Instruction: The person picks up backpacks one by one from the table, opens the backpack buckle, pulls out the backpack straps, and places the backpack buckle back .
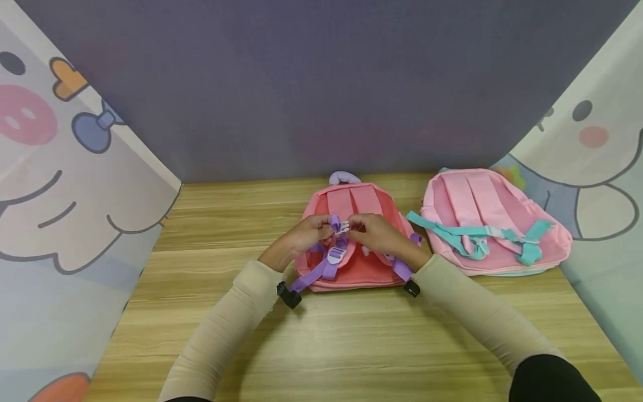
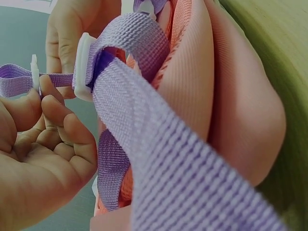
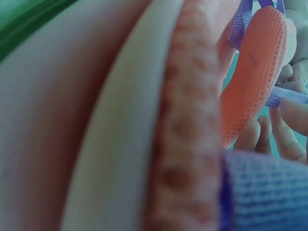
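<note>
On the table lies a coral-pink backpack (image 1: 379,273) with its shoulder straps facing up. Above its middle, my left hand (image 1: 303,233) pinches a white pronged buckle piece (image 1: 343,226) threaded on purple webbing. The left wrist view shows this buckle piece (image 2: 35,72) edge-on between thumb and fingertips, a loop of webbing (image 2: 14,81) beyond it. My right hand (image 1: 379,231) has bent fingers right at the prongs; I cannot tell whether it grips anything. A white strap slider (image 1: 335,255) sits just below on a purple strap (image 1: 311,277).
To the right lies a lighter pink backpack (image 1: 502,212) with teal straps (image 1: 452,229). A grey panel (image 1: 321,89) stands behind the wooden table (image 1: 211,240), with cartoon-printed panels (image 1: 40,223) at both sides. Black wrist cameras (image 1: 289,295) hang close to the backpack's lower edge.
</note>
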A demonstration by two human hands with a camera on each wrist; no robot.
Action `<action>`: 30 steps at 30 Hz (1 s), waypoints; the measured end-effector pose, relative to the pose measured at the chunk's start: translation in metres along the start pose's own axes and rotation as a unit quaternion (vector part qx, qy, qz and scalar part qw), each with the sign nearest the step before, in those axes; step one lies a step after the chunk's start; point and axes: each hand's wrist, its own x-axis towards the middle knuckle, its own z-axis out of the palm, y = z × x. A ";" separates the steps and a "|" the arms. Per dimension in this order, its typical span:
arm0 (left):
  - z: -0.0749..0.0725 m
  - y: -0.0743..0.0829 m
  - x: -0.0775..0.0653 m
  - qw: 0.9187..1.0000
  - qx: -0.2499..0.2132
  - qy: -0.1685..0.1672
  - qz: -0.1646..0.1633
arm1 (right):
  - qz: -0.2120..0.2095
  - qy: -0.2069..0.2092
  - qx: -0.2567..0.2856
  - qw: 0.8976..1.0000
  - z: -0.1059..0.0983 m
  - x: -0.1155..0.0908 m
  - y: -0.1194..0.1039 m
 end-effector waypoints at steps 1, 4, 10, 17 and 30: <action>0.000 0.000 0.000 1.000 0.000 0.000 0.000 | 0.000 0.000 0.002 1.000 0.000 0.000 0.000; 0.001 0.000 0.000 1.000 0.000 0.000 0.000 | -0.003 0.000 0.011 1.000 -0.001 0.000 -0.001; 0.001 0.000 0.000 1.000 0.006 0.004 -0.002 | -0.002 -0.004 0.035 0.999 -0.002 0.000 -0.006; 0.001 0.001 0.000 1.000 0.009 0.004 -0.002 | 0.001 -0.009 0.039 0.999 -0.003 0.000 -0.005; 0.001 0.001 0.001 1.000 0.009 0.000 -0.001 | -0.009 -0.001 0.021 1.000 -0.004 0.001 -0.003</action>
